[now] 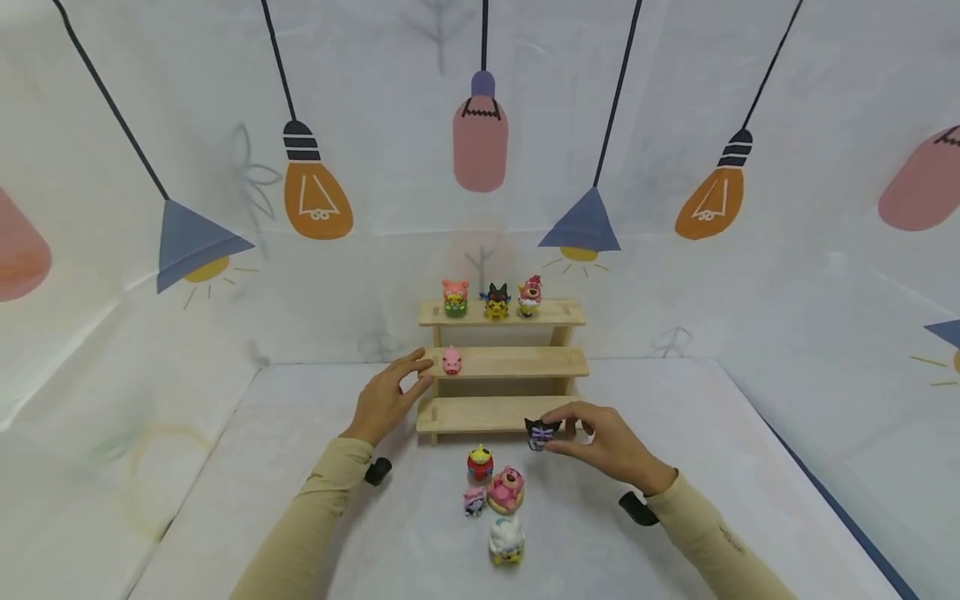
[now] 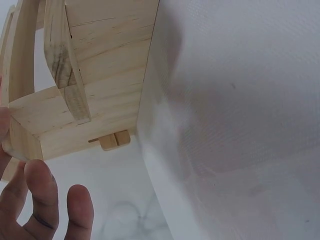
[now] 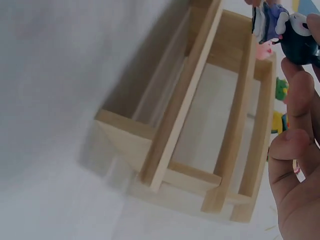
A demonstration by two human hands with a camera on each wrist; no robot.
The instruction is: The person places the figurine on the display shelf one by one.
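In the head view my right hand (image 1: 603, 442) pinches a small figurine (image 1: 542, 433) with black pointed ears and a purple bow, close in front of the lowest shelf. The right wrist view shows this figurine (image 3: 295, 35) between fingertips and thumb. My left hand (image 1: 390, 400) grips the left end of the middle shelf of a three-tier wooden stand (image 1: 517, 362), thumb at the front edge and fingers above. A pink pig figurine (image 1: 452, 360) stands on that shelf beside my left fingertips. In the left wrist view, fingers (image 2: 40, 185) are right at the board's end.
The top shelf carries a pink-and-green figurine (image 1: 455, 298), a black-and-yellow one (image 1: 496, 302) and a red-hatted one (image 1: 529, 297). On the white table before the stand are a red-and-yellow figurine (image 1: 480, 462), a pink bear (image 1: 506, 490), a small pink-and-purple one (image 1: 475, 501) and a white one (image 1: 507, 540).
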